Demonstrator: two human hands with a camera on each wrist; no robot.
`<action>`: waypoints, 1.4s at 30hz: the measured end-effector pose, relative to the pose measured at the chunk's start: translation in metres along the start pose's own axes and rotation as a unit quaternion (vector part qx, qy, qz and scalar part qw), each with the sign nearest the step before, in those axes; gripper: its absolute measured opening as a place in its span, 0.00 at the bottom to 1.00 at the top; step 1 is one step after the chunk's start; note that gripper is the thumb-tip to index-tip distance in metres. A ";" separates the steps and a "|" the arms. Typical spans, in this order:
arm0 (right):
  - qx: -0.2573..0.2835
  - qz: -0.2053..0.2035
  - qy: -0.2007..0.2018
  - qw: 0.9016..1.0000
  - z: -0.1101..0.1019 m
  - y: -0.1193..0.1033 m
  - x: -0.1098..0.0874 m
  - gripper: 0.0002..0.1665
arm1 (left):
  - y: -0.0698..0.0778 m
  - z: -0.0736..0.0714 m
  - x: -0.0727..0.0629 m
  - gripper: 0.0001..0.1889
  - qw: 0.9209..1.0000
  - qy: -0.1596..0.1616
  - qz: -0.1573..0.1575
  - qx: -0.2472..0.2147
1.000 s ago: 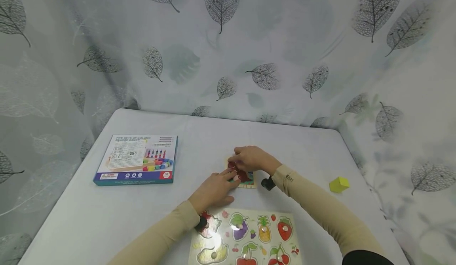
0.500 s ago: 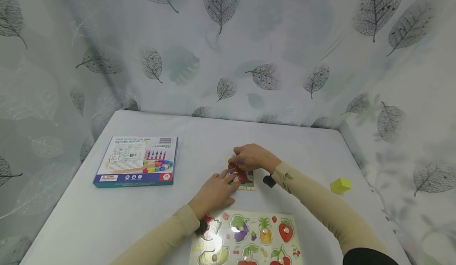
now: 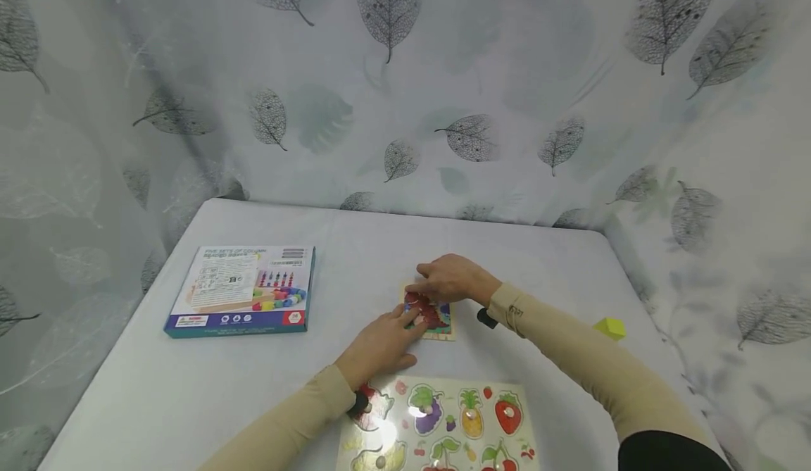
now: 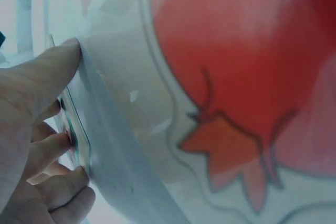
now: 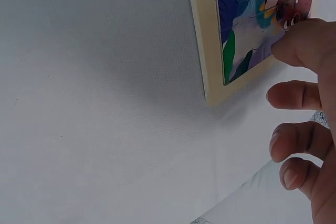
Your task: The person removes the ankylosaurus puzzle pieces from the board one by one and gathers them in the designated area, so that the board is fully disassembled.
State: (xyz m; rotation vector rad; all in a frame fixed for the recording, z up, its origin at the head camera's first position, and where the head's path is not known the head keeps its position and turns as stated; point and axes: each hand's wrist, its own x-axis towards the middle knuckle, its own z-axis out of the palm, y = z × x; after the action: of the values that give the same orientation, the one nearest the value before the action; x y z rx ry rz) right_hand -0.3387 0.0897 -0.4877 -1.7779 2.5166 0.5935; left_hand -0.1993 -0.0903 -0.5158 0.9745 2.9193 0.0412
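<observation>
A small dinosaur jigsaw puzzle (image 3: 437,319) in a pale wooden frame lies on the white table. My left hand (image 3: 383,339) reaches it from the lower left, its fairly straight fingertips resting on the picture and frame edge. Over the puzzle's upper side is my right hand (image 3: 455,279), hiding that part. In the right wrist view, one digit of the right hand (image 5: 310,72) touches the picture (image 5: 247,30), while the other fingers hang loosely bent beyond the frame. The left wrist view has the left hand (image 4: 39,124) at the frame's edge, thumb extended.
Nearer me lies a fruit peg board (image 3: 455,386), partly under my left wrist and cut off by the view's lower edge. A boxed bead set (image 3: 243,288) stands at the left. A yellow block (image 3: 611,328) sits at the right, partly behind my sleeve.
The right hand has shifted very slightly over the puzzle, and its forearm now covers part of the yellow block. The left hand stays on the puzzle. The view has tilted a little.
</observation>
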 end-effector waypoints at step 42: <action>0.172 -0.024 0.018 0.985 0.002 0.004 0.016 0.07 | 0.003 -0.006 0.000 0.35 1.000 -0.011 -0.015 0.003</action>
State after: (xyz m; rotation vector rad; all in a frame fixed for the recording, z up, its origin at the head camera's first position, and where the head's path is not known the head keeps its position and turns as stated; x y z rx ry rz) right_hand -0.3487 0.0766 -0.4920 -1.7268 2.4059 0.1136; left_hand -0.1980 -0.0876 -0.5094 0.9257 2.9154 0.0199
